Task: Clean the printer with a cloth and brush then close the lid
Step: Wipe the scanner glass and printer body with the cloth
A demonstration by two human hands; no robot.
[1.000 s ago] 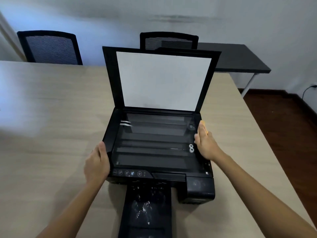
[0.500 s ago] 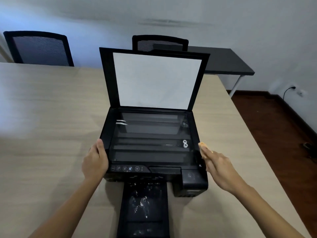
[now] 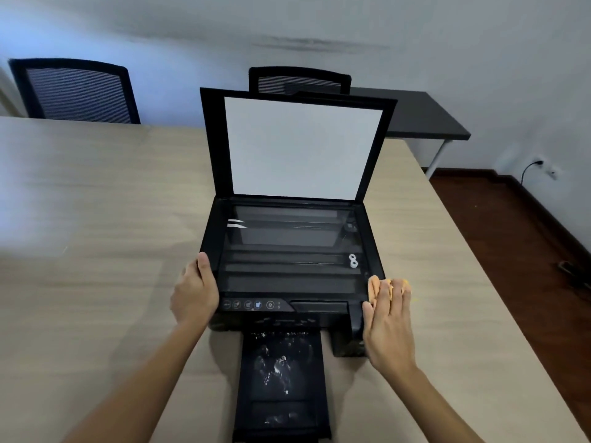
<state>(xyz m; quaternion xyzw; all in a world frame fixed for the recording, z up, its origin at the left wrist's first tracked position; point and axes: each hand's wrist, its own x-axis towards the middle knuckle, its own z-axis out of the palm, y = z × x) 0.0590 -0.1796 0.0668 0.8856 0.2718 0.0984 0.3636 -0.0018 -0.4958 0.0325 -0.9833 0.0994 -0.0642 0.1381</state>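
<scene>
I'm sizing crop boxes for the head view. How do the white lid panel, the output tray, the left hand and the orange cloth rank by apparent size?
1. White lid panel.
2. Output tray, though it is nearer the camera, which enlarges it.
3. Left hand.
4. Orange cloth, mostly hidden beneath the right hand.

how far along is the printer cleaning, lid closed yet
Not closed: the scanner lid stands upright over the exposed glass. In hand now: the right hand presses an orange cloth on the printer's right front edge, while the left hand steadies the left side. Left to do: white specks remain on the output tray, no brush is in view, then closing the lid.
</scene>
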